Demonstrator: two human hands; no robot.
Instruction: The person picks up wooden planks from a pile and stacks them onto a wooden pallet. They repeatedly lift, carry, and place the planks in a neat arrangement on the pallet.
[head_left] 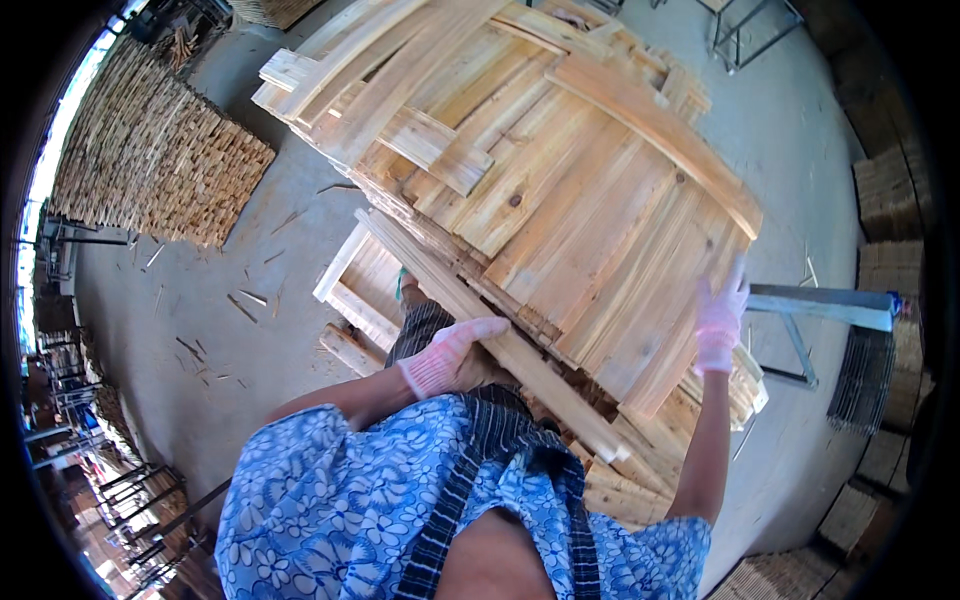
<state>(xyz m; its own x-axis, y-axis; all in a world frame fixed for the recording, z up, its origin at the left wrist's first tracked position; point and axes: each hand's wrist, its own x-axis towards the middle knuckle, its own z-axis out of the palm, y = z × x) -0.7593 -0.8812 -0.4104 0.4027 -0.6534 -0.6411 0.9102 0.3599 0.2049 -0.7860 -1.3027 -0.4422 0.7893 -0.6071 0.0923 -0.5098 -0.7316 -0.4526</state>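
Note:
My left hand (pixel 455 358), in a pale pink glove, is closed round a long narrow wooden plank (pixel 540 375). The plank slants across in front of my waist, along the near edge of a broad stack of boards (pixel 590 210); whether it is one plank or a few together I cannot tell. My right hand (pixel 722 318), gloved too and a little blurred, lies at the right end of the stack with its fingers stretched out. It is by the board ends; I cannot tell if it touches them. A longer plank (pixel 660 135) lies crosswise on top of the stack.
Short board pieces (pixel 430 145) lie loose on the stack's left part. A wooden frame (pixel 360 285) stands below its left edge. Right of my right hand is a metal stand (pixel 825 305). A big wood pile (pixel 150 145) stands far left, with scraps (pixel 245 305) on the floor.

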